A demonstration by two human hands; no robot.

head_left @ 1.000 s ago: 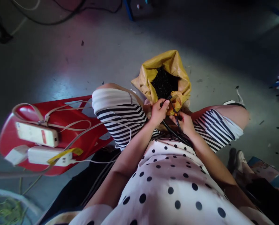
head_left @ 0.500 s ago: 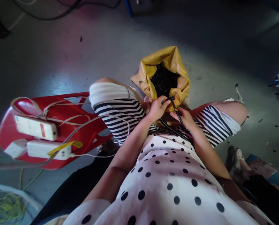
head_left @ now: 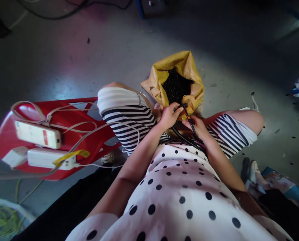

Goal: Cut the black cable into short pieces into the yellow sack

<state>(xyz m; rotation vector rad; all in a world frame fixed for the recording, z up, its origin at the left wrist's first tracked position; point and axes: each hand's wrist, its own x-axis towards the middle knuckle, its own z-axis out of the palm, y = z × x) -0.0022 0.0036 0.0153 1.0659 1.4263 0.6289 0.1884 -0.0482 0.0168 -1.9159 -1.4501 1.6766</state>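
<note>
The fingers of the left hand are curled and pinched on the looped end of a black cable, right at the lip of the bag. The right hand sits just beside it, its fingers closed around the same cable a little lower down — a small orange-tipped piece shows between the two hands, too small to make out. From there the cable runs back across the lap, over the striped shorts and under the polka-dot top.

The yellow bag stands open on the floor between the knees, touching the left hand, and is filled with small black pieces.

To the person's left lies a red board — on it two white power strips, side by side, with pale cords looped over them and a strip of yellow tape across the nearer one. One white cord trails from the board over the left thigh. The grey floor is dotted with black scraps, and a shoe shows at the lower right.
</note>
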